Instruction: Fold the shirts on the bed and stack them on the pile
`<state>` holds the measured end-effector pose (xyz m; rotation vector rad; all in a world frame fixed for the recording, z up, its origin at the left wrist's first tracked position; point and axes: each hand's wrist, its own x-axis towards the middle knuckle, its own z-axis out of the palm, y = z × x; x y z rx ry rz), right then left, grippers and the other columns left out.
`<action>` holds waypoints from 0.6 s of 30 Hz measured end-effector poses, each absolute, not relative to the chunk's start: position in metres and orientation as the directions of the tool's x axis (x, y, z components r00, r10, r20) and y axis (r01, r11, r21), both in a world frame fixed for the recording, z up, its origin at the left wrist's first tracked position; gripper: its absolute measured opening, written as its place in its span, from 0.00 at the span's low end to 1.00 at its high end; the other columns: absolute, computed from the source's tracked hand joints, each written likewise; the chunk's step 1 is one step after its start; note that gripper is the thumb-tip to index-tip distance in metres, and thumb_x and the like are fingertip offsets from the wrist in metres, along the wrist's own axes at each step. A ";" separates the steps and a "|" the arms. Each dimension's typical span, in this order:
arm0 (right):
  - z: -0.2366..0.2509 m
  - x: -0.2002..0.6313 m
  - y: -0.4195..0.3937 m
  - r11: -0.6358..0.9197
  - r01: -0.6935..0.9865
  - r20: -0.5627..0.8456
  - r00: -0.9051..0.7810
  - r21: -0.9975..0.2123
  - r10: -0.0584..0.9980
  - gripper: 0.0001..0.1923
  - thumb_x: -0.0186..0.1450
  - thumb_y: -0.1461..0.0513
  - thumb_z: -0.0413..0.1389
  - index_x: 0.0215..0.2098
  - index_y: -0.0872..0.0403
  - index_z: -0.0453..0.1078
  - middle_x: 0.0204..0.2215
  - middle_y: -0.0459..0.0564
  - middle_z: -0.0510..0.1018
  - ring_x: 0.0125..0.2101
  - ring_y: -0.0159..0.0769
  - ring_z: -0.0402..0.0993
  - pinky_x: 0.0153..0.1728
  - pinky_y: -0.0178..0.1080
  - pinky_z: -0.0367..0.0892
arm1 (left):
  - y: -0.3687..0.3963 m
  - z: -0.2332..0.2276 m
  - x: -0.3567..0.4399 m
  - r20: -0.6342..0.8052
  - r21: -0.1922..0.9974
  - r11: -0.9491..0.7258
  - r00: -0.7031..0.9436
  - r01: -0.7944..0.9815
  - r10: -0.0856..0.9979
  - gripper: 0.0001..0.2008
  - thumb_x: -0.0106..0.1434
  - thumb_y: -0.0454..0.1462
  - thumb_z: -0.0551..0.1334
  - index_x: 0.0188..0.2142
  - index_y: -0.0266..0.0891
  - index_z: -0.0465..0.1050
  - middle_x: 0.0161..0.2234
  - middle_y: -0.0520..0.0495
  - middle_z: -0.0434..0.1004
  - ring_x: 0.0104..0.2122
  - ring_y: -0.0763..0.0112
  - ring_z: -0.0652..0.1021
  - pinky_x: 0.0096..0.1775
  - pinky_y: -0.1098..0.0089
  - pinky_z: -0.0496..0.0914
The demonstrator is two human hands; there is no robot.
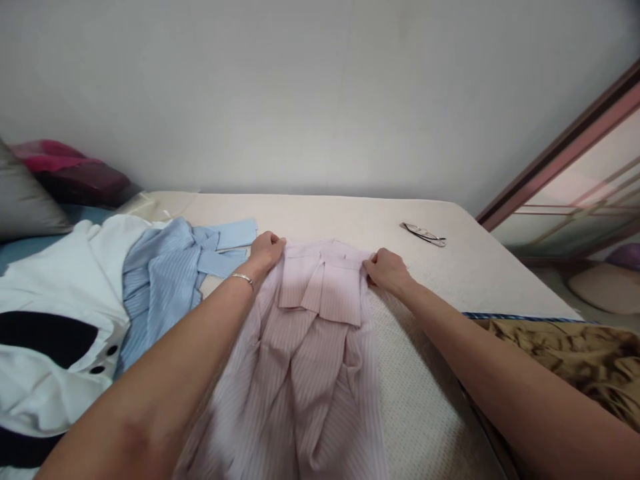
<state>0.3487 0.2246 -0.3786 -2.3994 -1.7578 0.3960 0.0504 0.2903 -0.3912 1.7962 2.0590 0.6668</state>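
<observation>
1. Pink striped shirt [310, 333] lies on the bed [450, 267], beside a blue shirt [165, 280].
2. Left hand [266, 250] and right hand [386, 270] are both closed, pinching its 2 top corners.
3. Looks light, limp, crease-prone; hold at shoulder seams.

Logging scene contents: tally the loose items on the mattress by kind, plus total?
Striped shirts: 2, pink shirt gripped at the far end by left hand and right hand, blue shirt beside it
White garment with dark patches: 1
Glasses: 1
Brown patterned cloth: 1
Total: 5
</observation>
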 end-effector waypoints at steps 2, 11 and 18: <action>-0.370 0.342 0.214 -0.257 0.949 -0.073 0.248 -0.183 0.966 0.20 0.68 0.57 0.50 0.51 0.62 0.68 0.42 0.68 0.80 0.43 0.51 0.79 0.40 0.45 0.71 | 0.281 -0.388 0.043 0.075 0.545 0.064 -0.125 0.836 0.989 0.10 0.64 0.42 0.61 0.40 0.38 0.75 0.40 0.44 0.82 0.38 0.66 0.78 0.40 0.70 0.68; -0.335 0.298 0.151 0.023 1.000 -0.038 -0.022 0.018 0.999 0.12 0.73 0.60 0.44 0.50 0.56 0.64 0.43 0.62 0.77 0.40 0.49 0.78 0.36 0.43 0.68 | 0.219 -0.368 0.013 0.124 0.343 -0.142 0.105 0.928 0.987 0.10 0.66 0.37 0.56 0.41 0.38 0.74 0.39 0.42 0.80 0.40 0.59 0.79 0.45 0.63 0.71; -0.346 0.328 -0.027 0.523 0.835 -0.007 -0.532 -0.173 0.847 0.19 0.67 0.67 0.47 0.53 0.50 0.68 0.48 0.57 0.77 0.46 0.46 0.75 0.45 0.47 0.73 | 0.044 -0.350 -0.072 0.158 0.241 -0.474 0.447 0.847 0.880 0.29 0.66 0.35 0.53 0.66 0.48 0.62 0.61 0.44 0.70 0.61 0.57 0.70 0.62 0.57 0.64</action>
